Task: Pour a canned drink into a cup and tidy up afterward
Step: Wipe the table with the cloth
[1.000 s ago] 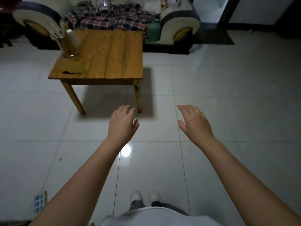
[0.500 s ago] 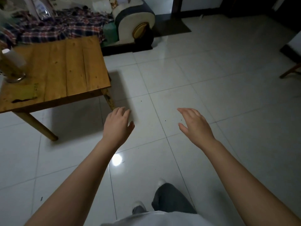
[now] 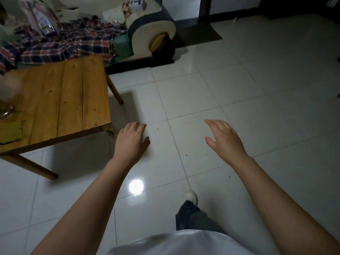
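Both hands held out empty above the tiled floor (image 3: 239, 85), palms down; left hand (image 3: 131, 140) with fingers loosely extended and close together, just off the near right corner of the wooden tabletop (image 3: 60, 100); right hand (image 3: 225, 139) with fingers relaxed and slightly spread, thumb apart, well clear of the tabletop; one foot in a white shoe (image 3: 191, 196) set forward. The step in hand is judged to be walking to fetch the can or cup; done well, the person would keep the arms free, skirt the table leg (image 3: 116, 92) and look for the drink before reaching. Neither a can nor a cup can be identified; at the far left edge of the tabletop stands a blurred, cut-off vessel (image 3: 5, 100) with a metallic base, its nature not discernible; where the can stands cannot be told. A plaid cloth (image 3: 60, 43) drapes the sofa (image 3: 152, 30) beyond the far edge.
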`<state>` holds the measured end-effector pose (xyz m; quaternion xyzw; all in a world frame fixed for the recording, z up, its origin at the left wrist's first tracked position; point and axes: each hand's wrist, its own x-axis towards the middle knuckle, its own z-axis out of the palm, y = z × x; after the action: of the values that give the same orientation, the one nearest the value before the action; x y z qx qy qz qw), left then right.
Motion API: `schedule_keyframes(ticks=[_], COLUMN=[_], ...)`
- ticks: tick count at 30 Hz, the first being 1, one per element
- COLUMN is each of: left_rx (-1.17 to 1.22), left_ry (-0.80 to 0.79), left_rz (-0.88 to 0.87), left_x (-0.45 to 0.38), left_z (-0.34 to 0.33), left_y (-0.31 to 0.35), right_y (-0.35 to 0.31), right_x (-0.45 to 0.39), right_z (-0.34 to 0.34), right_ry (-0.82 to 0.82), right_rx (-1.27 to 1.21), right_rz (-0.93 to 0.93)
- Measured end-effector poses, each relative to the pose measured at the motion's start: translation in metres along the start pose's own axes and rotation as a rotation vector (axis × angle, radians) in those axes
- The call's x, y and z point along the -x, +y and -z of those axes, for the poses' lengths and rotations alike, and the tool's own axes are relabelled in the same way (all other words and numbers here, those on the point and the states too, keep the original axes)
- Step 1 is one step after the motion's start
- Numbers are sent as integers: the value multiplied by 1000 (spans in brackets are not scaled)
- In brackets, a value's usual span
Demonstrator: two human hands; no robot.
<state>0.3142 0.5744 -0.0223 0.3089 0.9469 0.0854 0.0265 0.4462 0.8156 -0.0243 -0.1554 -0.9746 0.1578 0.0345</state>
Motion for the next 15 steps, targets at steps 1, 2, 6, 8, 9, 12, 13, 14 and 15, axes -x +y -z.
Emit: schedule_keyframes(ticks=[1,2,6,8,9,12,13,14,15], left_rx=[3,7,20,25,26,25,23,24,29], left_ry=[8,16,26,37,40,53,59,65,70], left_rz=[10,18,51,67,76,90,92,97,105], left_x=[-14,-27,-74,-95,-105,-135,-146,-157,-169], left_z=[0,0,0,-1,-1,-3,-4,-5,-6], left_y=[6,12,29,34,36,37,37,36,36], right_y=[9,18,46,56,61,70,72,75,77], right_x=[-15,-29,-79,-102,-113,-145,-156,-168,-179], right_z=[6,12,34,40,42,45,46,46,46], right_ry=[0,0,7,12,12,4,4,5,6], right_rx=[2,5,17,20,20,16,17,18,19], right_rz=[13,28,72,93,105,133,139,143,147])
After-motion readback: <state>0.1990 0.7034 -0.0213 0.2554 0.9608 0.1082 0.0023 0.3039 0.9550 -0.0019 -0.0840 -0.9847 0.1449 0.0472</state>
